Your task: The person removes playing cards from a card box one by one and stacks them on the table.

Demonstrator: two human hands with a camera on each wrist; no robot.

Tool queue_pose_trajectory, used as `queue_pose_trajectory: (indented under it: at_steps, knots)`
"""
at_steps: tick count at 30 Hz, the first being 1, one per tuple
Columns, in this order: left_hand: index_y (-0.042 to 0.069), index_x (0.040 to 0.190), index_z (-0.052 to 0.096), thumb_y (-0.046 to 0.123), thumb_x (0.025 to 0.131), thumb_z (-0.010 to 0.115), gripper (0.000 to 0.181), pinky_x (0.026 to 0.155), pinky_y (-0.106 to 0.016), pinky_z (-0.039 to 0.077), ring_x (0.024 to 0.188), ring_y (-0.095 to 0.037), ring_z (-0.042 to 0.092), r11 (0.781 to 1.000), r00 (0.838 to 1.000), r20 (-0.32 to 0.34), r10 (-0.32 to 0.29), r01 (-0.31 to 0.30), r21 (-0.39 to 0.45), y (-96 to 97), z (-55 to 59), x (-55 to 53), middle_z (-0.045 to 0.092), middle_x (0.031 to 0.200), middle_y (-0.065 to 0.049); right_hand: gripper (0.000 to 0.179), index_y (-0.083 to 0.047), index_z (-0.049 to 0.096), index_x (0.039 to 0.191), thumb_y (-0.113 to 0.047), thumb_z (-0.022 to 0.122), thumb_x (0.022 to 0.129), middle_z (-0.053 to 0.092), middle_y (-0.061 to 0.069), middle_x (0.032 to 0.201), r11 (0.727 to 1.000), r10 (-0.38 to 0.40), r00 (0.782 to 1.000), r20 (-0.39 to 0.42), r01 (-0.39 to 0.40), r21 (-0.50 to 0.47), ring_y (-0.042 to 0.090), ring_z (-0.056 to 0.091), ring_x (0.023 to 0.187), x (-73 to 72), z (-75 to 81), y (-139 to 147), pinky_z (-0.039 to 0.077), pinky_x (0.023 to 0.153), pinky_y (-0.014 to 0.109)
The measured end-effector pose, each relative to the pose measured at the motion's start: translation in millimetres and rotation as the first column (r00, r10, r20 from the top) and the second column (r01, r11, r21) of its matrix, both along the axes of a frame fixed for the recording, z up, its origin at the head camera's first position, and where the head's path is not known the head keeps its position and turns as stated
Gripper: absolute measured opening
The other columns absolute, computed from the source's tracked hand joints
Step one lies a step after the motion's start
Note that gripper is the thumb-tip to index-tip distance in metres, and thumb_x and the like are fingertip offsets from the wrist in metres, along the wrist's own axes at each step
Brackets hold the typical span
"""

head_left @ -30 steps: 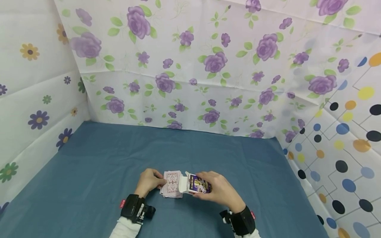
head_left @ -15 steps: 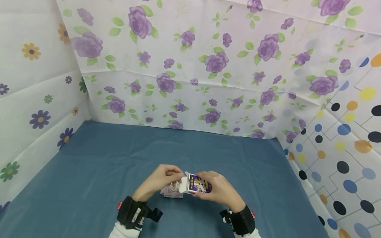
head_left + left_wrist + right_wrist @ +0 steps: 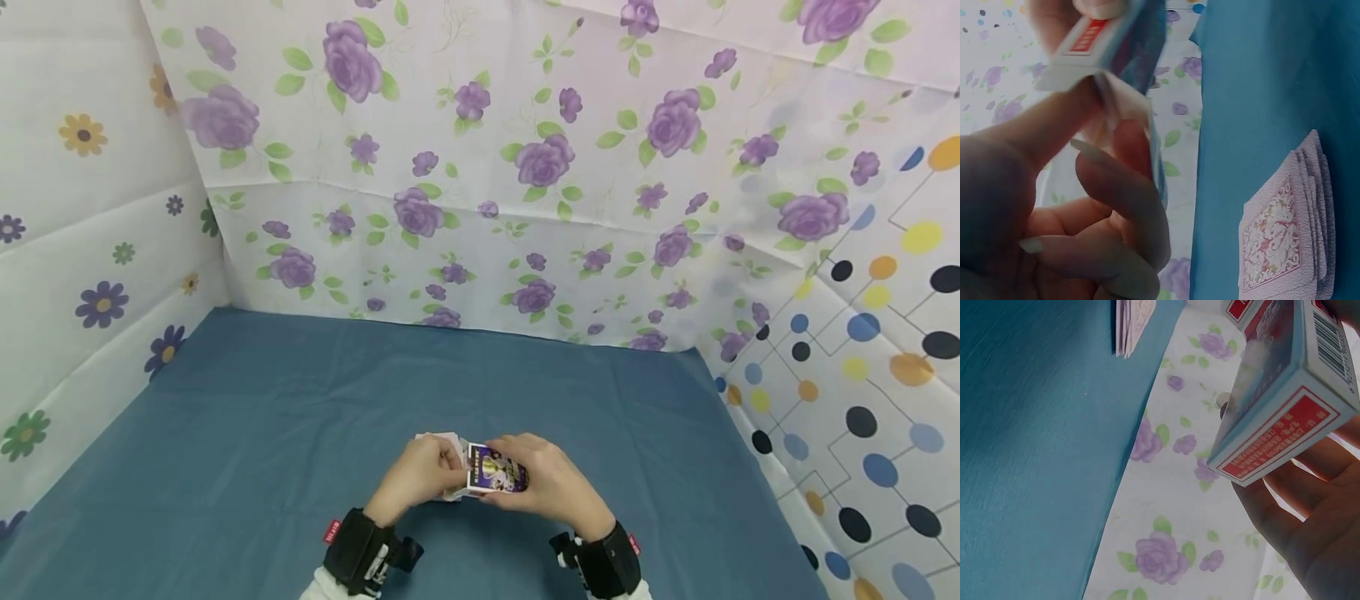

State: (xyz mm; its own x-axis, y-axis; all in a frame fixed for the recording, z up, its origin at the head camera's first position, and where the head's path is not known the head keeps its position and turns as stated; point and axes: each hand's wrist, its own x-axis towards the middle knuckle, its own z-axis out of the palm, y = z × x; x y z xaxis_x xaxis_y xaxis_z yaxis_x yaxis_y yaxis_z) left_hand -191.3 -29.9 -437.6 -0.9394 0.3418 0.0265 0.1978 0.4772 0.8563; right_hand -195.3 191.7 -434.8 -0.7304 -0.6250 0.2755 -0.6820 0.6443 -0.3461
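My right hand (image 3: 553,482) grips a small purple and white playing-card box (image 3: 497,470) from its right end, holding it tilted above the cloth. My left hand (image 3: 420,477) is at the box's open end. Its thumb and forefinger reach into the mouth and pinch a thin pale edge (image 3: 1107,100); whether that is a card or a flap I cannot tell. Beneath the left hand lies a loose stack of playing cards (image 3: 1275,240), red-patterned backs up, mostly hidden in the head view. The box's barcode and red label panel face the right wrist view.
A blue cloth (image 3: 315,392) covers the table. Floral sheets (image 3: 480,167) hang behind it and at the left, and a dotted sheet (image 3: 870,375) hangs at the right. Each wrist wears a black camera strap (image 3: 358,550).
My left hand has left the card stack's left edge, moved right over the stack, and put its fingers into the box's mouth. The right hand still holds the box in nearly the same place.
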Motion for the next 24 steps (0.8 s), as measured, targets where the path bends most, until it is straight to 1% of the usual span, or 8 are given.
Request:
queue_pose_trajectory:
  at_steps: [2,4,6,9,13,19,22,24]
  knots:
    - [0.005,0.065,0.064,0.004,0.078,0.070,0.014,0.044,-0.021,0.035,0.046,-0.007,0.044,1.000,0.999,-0.025,-0.020,0.020,-0.007,0.5,-1.3,0.7,0.056,0.054,0.002,0.059,-0.016,0.063,0.127,-0.054,0.070,0.082,0.067,0.001,0.119,1.000,0.006,1.000,-0.001,-0.006,-0.003,0.013,0.064,0.100,0.8,1.4,-1,0.053,0.081,0.030]
    - [0.004,0.063,0.064,0.004,0.079,0.070,0.017,0.044,-0.021,0.035,0.046,-0.006,0.044,0.999,0.999,-0.018,-0.038,0.038,0.007,0.0,-1.4,1.4,0.055,0.053,0.002,0.059,-0.017,0.063,0.128,-0.053,0.070,0.082,0.067,0.001,0.120,1.000,0.014,1.000,0.000,-0.014,-0.004,0.014,0.064,0.103,1.4,2.6,-1,0.053,0.083,0.032]
    - [0.003,0.063,0.063,0.005,0.080,0.071,0.019,0.044,-0.021,0.035,0.046,-0.006,0.044,0.998,0.998,0.016,-0.053,0.052,0.032,-1.0,-0.7,1.1,0.055,0.053,0.002,0.059,-0.017,0.062,0.128,-0.054,0.070,0.082,0.067,0.001,0.121,1.000,0.021,1.000,0.003,-0.021,-0.006,0.014,0.063,0.105,1.9,3.6,-1,0.053,0.084,0.033]
    - [0.003,0.063,0.061,0.006,0.081,0.071,0.020,0.045,-0.021,0.035,0.046,-0.007,0.043,0.996,0.993,0.095,-0.063,0.057,0.071,-3.4,0.5,-0.6,0.052,0.052,0.004,0.060,-0.016,0.062,0.129,-0.053,0.070,0.082,0.067,0.002,0.122,0.999,0.029,1.000,0.006,-0.029,-0.013,0.016,0.063,0.107,2.5,4.5,-1,0.053,0.086,0.035]
    - [0.002,0.067,0.061,0.008,0.082,0.072,0.019,0.047,-0.023,0.039,0.046,-0.007,0.050,0.988,0.979,0.183,-0.094,0.070,0.136,-8.1,-0.9,-5.4,0.056,0.053,0.003,0.060,-0.016,0.062,0.129,-0.053,0.070,0.082,0.066,0.003,0.123,0.999,0.026,1.000,0.011,-0.026,-0.020,0.016,0.063,0.108,2.5,3.6,-1,0.053,0.085,0.034]
    - [0.001,0.073,0.062,0.014,0.084,0.074,0.021,0.046,-0.024,0.035,0.046,-0.010,0.053,0.972,0.956,0.248,-0.157,0.106,0.208,-17.5,-1.3,-11.1,0.060,0.053,0.002,0.061,-0.016,0.061,0.130,-0.053,0.071,0.082,0.066,0.003,0.124,1.000,0.019,1.000,0.011,-0.019,-0.013,0.016,0.063,0.108,0.6,1.8,0,0.053,0.084,0.034]
    - [0.001,0.082,0.064,0.017,0.086,0.072,0.019,0.047,-0.026,0.036,0.050,-0.013,0.059,0.968,0.939,0.297,-0.175,0.108,0.229,-22.4,0.4,-13.4,0.063,0.057,0.001,0.061,-0.017,0.062,0.129,-0.053,0.071,0.082,0.066,0.003,0.123,1.000,0.011,1.000,0.006,-0.011,-0.009,0.016,0.063,0.107,-0.7,0.8,1,0.053,0.083,0.033]
    - [0.000,0.092,0.066,0.018,0.087,0.070,0.019,0.050,-0.028,0.038,0.055,-0.015,0.062,0.963,0.925,0.331,-0.187,0.106,0.249,-26.1,1.4,-14.4,0.067,0.063,-0.001,0.060,-0.017,0.062,0.129,-0.053,0.071,0.082,0.066,0.002,0.122,1.000,0.007,1.000,0.001,-0.007,-0.009,0.015,0.063,0.105,-1.2,0.4,2,0.053,0.081,0.031]
